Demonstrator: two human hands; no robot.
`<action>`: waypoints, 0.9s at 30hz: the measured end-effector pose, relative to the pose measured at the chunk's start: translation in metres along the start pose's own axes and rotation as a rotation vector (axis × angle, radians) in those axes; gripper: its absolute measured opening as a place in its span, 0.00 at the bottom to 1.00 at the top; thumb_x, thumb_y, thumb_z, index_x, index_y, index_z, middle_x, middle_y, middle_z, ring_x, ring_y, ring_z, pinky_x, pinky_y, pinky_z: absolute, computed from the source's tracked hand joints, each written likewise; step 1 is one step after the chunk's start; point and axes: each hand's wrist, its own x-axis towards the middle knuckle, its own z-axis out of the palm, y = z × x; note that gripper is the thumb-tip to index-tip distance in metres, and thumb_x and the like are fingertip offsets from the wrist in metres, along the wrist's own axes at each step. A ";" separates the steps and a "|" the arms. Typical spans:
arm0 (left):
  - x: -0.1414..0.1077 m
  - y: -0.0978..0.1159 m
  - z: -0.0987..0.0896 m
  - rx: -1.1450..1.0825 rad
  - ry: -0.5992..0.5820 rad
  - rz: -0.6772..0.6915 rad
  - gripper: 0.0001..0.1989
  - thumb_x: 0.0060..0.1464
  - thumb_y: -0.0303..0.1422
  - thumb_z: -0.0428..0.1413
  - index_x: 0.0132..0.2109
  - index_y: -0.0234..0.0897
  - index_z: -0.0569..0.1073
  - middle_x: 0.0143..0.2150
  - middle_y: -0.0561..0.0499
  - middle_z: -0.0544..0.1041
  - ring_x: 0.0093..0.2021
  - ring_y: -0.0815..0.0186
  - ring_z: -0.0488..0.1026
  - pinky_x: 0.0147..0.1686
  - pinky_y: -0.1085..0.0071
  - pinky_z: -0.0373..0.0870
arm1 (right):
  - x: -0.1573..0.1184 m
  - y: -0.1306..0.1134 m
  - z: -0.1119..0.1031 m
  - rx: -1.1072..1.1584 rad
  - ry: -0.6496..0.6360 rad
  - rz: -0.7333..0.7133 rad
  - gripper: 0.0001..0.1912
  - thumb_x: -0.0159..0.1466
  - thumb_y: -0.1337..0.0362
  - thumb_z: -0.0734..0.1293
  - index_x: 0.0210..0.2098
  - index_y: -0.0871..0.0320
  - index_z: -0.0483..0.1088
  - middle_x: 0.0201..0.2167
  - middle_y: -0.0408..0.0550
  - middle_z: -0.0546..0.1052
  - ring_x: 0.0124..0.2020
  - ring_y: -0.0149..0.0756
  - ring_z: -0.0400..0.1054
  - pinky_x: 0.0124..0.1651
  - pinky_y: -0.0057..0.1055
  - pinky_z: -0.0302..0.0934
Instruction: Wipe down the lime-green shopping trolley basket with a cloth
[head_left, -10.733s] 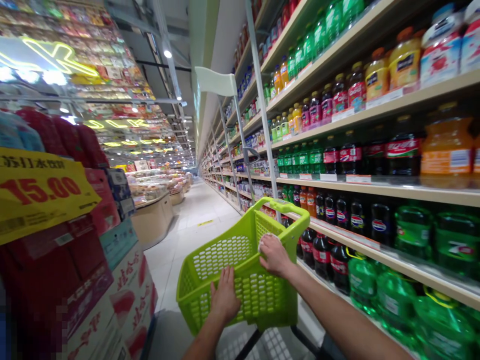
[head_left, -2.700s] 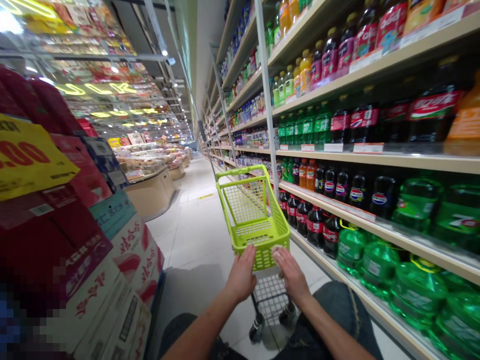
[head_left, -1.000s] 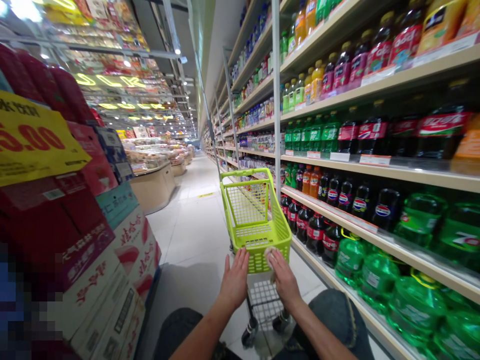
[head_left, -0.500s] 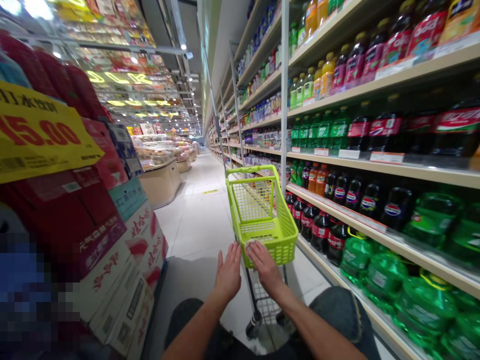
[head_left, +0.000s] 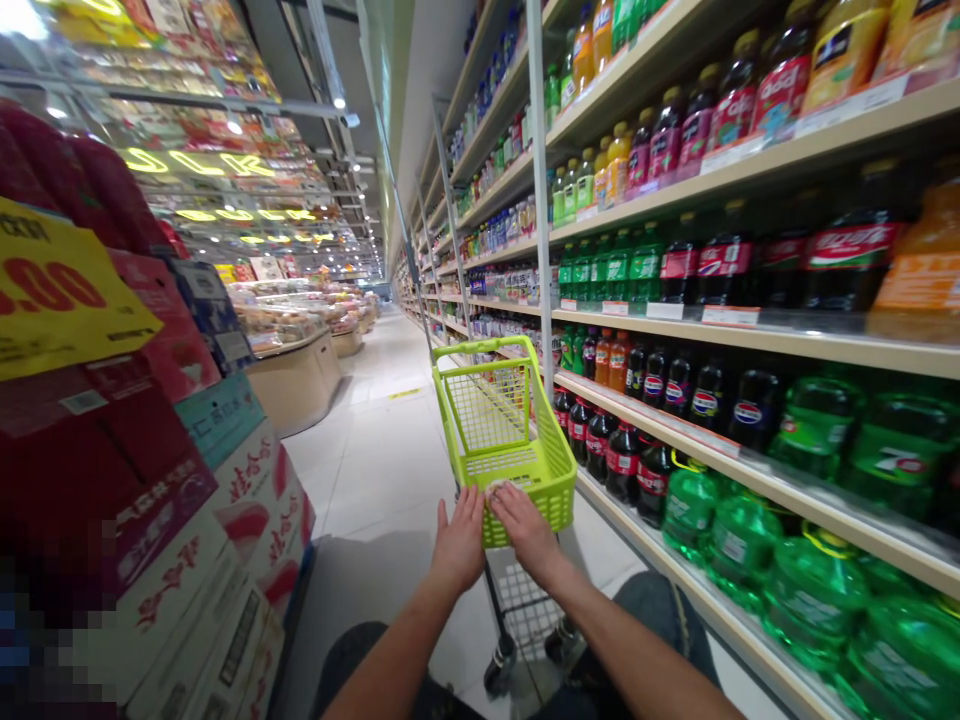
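A lime-green shopping cart basket (head_left: 551, 480) on a wheeled metal frame stands in front of me, a little right of the middle. My left hand (head_left: 460, 540) is at its near left corner, palm down, with the thumb apart from the outstretched fingers. Just to the right, my right hand (head_left: 525, 530) lies over the near rim, fingers extended, with something small and whitish under or beside its fingertips that is too small to make out. The basket appears to hold nothing. Both hands nearly meet at the fingertips.
Shelves (head_left: 750, 330) of soda bottles run along the right side. Stacked drink cartons (head_left: 247, 500) with a yellow price sign (head_left: 67, 290) rise on the left. A pale tiled floor (head_left: 367, 450) leads ahead past a display counter (head_left: 296, 385). My knees show below.
The shelves, cart and cartons have shifted left in view. My left hand's fingertips now reach the basket's near edge more closely. My right hand stays at the rim.
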 end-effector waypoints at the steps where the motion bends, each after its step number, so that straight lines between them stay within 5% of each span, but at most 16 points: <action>1: 0.000 0.000 0.000 0.008 -0.008 0.009 0.38 0.42 0.24 0.43 0.63 0.31 0.43 0.66 0.46 0.41 0.65 0.62 0.37 0.59 0.49 0.35 | -0.001 0.013 -0.006 -0.006 -0.008 0.000 0.22 0.59 0.77 0.55 0.51 0.60 0.65 0.49 0.53 0.70 0.57 0.39 0.55 0.54 0.42 0.59; 6: 0.000 0.005 0.002 0.010 -0.027 -0.022 0.40 0.41 0.25 0.43 0.63 0.30 0.40 0.66 0.46 0.38 0.65 0.61 0.35 0.59 0.48 0.34 | -0.024 0.069 -0.034 -0.110 0.110 0.286 0.23 0.59 0.78 0.53 0.51 0.59 0.65 0.51 0.53 0.68 0.57 0.40 0.55 0.55 0.47 0.56; 13: -0.001 0.006 0.003 0.018 -0.032 -0.001 0.40 0.41 0.25 0.43 0.63 0.31 0.40 0.66 0.46 0.38 0.65 0.61 0.35 0.59 0.48 0.33 | 0.006 0.004 0.010 0.004 -0.045 0.074 0.22 0.59 0.77 0.56 0.50 0.59 0.65 0.51 0.52 0.69 0.57 0.38 0.56 0.55 0.41 0.57; 19: -0.002 0.009 0.003 -0.003 -0.034 -0.041 0.41 0.41 0.26 0.44 0.63 0.28 0.40 0.66 0.44 0.38 0.65 0.59 0.35 0.59 0.47 0.35 | -0.007 0.060 -0.015 -0.112 0.079 0.315 0.21 0.59 0.77 0.53 0.48 0.62 0.67 0.49 0.56 0.70 0.56 0.41 0.57 0.54 0.46 0.57; 25: -0.002 0.010 0.001 0.013 -0.056 -0.015 0.41 0.41 0.26 0.44 0.63 0.28 0.39 0.66 0.45 0.37 0.65 0.59 0.34 0.59 0.47 0.35 | -0.003 0.018 0.014 -0.058 0.023 0.195 0.20 0.58 0.77 0.56 0.48 0.61 0.67 0.50 0.55 0.70 0.57 0.41 0.56 0.54 0.45 0.57; 27: -0.003 0.008 0.001 0.024 -0.048 -0.017 0.41 0.41 0.26 0.44 0.63 0.29 0.38 0.66 0.45 0.37 0.65 0.60 0.34 0.59 0.48 0.35 | -0.005 0.023 0.009 -0.059 0.012 0.202 0.21 0.58 0.78 0.56 0.48 0.60 0.67 0.50 0.54 0.69 0.57 0.41 0.55 0.54 0.44 0.57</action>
